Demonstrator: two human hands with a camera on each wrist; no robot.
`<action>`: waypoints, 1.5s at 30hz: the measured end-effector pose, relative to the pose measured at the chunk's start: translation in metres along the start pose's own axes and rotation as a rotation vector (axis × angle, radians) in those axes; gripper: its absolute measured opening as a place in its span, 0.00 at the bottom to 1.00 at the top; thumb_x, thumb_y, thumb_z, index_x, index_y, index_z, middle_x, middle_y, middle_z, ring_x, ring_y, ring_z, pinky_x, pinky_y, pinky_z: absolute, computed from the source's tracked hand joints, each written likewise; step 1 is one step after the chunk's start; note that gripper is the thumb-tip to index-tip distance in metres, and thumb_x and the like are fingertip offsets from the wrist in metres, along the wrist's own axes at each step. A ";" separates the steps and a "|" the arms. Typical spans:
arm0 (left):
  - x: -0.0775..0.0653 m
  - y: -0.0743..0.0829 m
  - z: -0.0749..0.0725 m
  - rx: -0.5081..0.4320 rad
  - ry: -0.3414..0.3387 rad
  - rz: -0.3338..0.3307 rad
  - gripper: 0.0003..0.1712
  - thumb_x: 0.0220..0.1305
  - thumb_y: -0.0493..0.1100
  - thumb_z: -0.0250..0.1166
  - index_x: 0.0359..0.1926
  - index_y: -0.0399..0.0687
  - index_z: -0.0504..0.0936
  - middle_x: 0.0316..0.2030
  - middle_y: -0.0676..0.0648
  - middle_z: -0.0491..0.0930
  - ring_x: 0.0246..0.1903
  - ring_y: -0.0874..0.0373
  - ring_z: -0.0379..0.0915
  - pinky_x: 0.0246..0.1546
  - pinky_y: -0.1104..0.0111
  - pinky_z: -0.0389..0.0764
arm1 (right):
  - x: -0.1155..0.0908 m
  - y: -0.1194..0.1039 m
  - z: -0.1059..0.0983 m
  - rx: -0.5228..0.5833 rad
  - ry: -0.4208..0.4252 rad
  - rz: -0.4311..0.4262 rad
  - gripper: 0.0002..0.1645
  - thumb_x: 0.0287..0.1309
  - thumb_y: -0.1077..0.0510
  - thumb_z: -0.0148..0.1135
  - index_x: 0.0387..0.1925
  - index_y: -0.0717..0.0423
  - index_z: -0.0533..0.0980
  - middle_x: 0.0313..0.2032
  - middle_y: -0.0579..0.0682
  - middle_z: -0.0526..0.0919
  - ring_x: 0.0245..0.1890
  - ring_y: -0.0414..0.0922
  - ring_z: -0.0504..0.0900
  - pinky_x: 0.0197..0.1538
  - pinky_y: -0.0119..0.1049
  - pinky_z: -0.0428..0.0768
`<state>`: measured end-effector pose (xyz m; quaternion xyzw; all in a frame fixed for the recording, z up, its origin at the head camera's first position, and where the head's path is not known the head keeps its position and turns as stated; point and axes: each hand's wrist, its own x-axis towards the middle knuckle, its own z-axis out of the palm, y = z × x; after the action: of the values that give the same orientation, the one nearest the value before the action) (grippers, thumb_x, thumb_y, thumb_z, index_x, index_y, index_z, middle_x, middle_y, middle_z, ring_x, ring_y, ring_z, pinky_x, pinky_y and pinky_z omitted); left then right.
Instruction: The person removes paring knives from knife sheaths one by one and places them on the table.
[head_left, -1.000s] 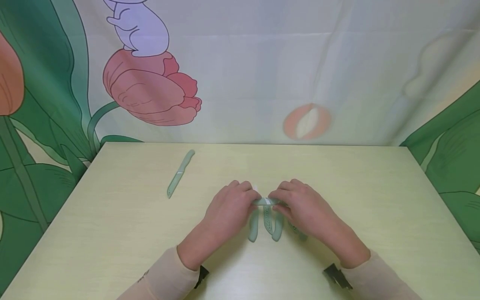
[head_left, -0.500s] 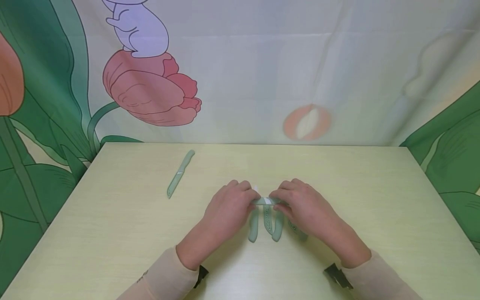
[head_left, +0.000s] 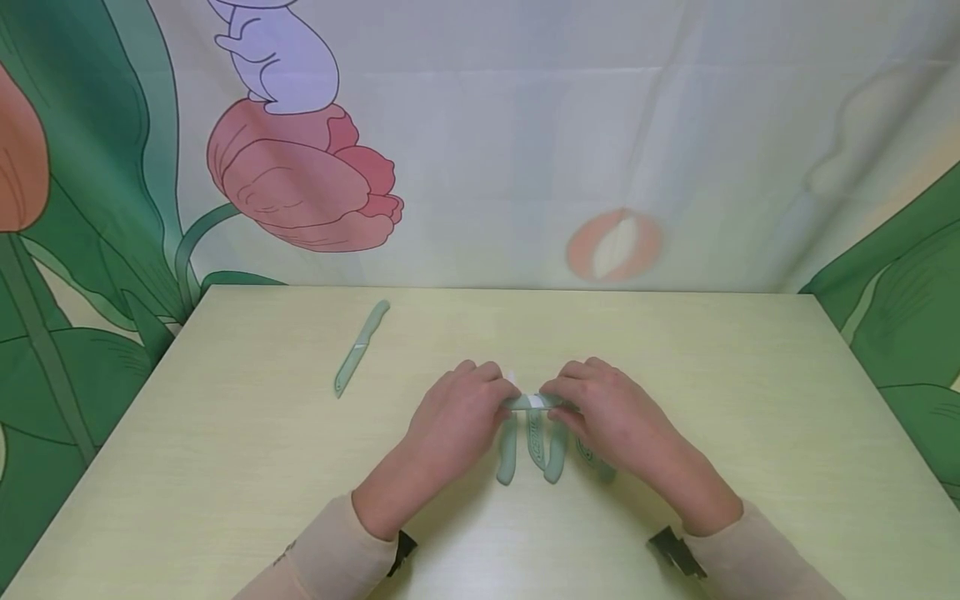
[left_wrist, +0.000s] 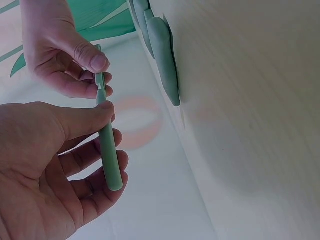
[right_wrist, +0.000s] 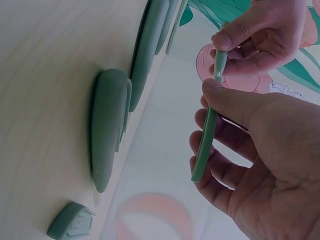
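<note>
Between my two hands a pale green knife point(head_left: 534, 402) is held level over the table, running left to right. My left hand point(head_left: 459, 417) pinches its rounded handle point(left_wrist: 109, 155), thumb on the near side and fingers behind. With thumb and fingers, my right hand point(head_left: 615, 412) grips the green blade sheath point(right_wrist: 204, 147) at the other end. A short whitish band shows at the joint between handle and sheath. Below the hands lie several more green pieces, among them a curved handle point(head_left: 507, 454), another handle point(head_left: 556, 454) and a patterned sheath point(head_left: 536, 442), partly hidden by the held knife and right hand.
A sheathed green knife point(head_left: 362, 346) lies slanted on the table point(head_left: 712, 350), farther back and left of the hands. Behind the table's back edge hangs a printed cloth point(head_left: 480, 167) with flowers and leaves.
Hardly anything differs: the hands keep their hold on the knife, with the right hand's fingers shifted very slightly to the right. The knives on the table have stayed in place.
</note>
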<state>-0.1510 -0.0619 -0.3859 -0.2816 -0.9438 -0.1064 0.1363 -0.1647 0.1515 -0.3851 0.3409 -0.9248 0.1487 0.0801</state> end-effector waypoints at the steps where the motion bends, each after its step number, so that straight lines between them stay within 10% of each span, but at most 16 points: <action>1: 0.000 0.000 0.000 0.001 0.000 0.001 0.11 0.51 0.42 0.75 0.37 0.55 0.87 0.28 0.57 0.75 0.24 0.60 0.62 0.24 0.74 0.64 | 0.000 0.000 0.000 0.000 -0.001 0.000 0.15 0.50 0.55 0.73 0.42 0.49 0.83 0.35 0.41 0.80 0.33 0.41 0.73 0.37 0.32 0.74; 45: 0.005 0.000 -0.008 -0.006 -0.031 -0.028 0.11 0.51 0.43 0.75 0.38 0.54 0.87 0.28 0.56 0.75 0.24 0.60 0.61 0.24 0.74 0.64 | 0.005 0.004 -0.008 0.032 -0.029 0.024 0.15 0.50 0.56 0.73 0.42 0.48 0.83 0.35 0.40 0.80 0.34 0.39 0.74 0.37 0.31 0.75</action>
<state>-0.1538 -0.0614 -0.3763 -0.2702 -0.9494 -0.1067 0.1195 -0.1706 0.1537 -0.3776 0.3331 -0.9275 0.1593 0.0594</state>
